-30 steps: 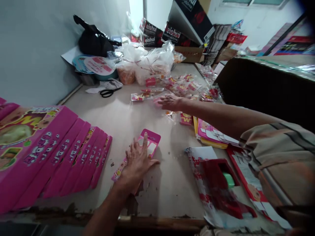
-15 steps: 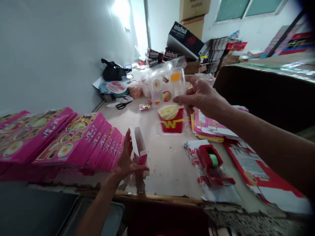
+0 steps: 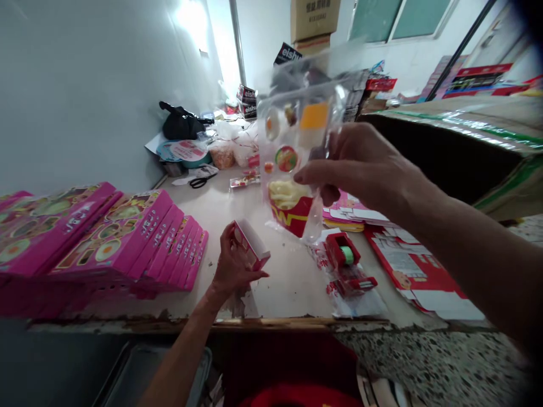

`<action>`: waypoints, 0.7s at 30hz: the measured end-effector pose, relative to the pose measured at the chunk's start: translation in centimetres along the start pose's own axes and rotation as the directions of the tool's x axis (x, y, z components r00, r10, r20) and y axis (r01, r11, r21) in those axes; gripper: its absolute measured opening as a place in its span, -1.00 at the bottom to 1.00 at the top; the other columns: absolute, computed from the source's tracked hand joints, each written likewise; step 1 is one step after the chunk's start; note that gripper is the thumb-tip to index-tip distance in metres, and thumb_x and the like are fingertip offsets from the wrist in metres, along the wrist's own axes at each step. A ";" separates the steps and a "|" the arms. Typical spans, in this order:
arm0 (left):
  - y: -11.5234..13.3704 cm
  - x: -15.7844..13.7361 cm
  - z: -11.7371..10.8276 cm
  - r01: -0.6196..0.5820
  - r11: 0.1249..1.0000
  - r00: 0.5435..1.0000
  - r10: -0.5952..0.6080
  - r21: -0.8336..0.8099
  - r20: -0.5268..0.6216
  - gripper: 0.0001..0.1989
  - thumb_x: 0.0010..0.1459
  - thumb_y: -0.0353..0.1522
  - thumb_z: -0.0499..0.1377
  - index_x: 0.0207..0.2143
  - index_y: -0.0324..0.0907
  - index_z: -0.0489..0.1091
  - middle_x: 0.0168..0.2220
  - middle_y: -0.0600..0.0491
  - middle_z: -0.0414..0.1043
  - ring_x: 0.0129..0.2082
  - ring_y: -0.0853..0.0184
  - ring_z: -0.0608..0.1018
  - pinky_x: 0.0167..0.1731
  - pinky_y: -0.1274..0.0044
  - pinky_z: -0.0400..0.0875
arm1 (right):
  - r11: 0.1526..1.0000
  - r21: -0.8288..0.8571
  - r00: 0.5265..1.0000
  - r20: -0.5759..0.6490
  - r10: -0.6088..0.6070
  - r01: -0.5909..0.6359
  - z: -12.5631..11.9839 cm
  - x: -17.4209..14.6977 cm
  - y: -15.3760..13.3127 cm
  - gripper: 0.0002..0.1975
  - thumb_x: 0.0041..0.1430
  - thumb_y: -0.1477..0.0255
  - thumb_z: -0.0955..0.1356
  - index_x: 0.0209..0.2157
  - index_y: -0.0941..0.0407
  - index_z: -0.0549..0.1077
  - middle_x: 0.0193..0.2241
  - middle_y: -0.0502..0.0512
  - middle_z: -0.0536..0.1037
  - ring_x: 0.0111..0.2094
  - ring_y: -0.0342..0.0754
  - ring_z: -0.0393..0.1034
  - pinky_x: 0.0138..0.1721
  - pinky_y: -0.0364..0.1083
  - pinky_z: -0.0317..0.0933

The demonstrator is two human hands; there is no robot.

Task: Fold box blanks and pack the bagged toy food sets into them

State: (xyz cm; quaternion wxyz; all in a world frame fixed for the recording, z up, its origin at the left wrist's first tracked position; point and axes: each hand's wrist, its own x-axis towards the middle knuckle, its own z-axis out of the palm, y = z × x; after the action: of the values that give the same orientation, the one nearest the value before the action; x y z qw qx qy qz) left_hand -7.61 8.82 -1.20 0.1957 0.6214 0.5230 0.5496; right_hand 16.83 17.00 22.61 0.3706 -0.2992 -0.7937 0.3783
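My right hand (image 3: 360, 164) is closed on the edge of a clear plastic bag (image 3: 292, 96), held up above the table. Inside show small toy food pieces: an egg, an orange block, a round dish and red-and-yellow fries with a W. My left hand (image 3: 233, 263) grips a small pink-and-white cardboard box (image 3: 252, 246) near the table's front. The box is tilted, with its open end facing up and right; what is inside it cannot be made out. To the left of that hand stand rows of pink printed boxes (image 3: 127, 237).
A red tape dispenser (image 3: 343, 257) lies on plastic bags at the right, beside flat red printed cardboard (image 3: 424, 277). Black scissors (image 3: 201, 181) lie further back. A large open carton (image 3: 445, 152) stands at the right, and a black bag (image 3: 182, 121) against the wall.
My right hand has brought the bag nearer and higher, and it has tilted. My left hand has turned the small box so its open end leans right. The camera view has shifted right.
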 end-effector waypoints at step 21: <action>1.8 -0.2 3.9 -0.075 0.970 0.985 0.108 0.229 -0.134 0.30 -0.30 -0.09 0.57 0.39 -0.05 -0.08 0.25 -0.15 0.09 0.24 -0.04 0.33 0.26 0.15 0.29 | 0.998 0.039 0.998 0.004 0.057 -0.057 1.5 -2.1 2.5 -0.78 0.08 0.50 0.50 -0.57 0.11 0.46 -0.70 -0.08 0.42 -0.67 -0.17 0.32 -0.68 -0.18 0.18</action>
State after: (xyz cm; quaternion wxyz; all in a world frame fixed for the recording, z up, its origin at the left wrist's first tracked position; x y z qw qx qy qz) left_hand -3.32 9.30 -1.11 0.0602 0.6212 0.5650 0.5397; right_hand 17.23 16.14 19.12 0.3644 -0.3137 -0.7778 0.4047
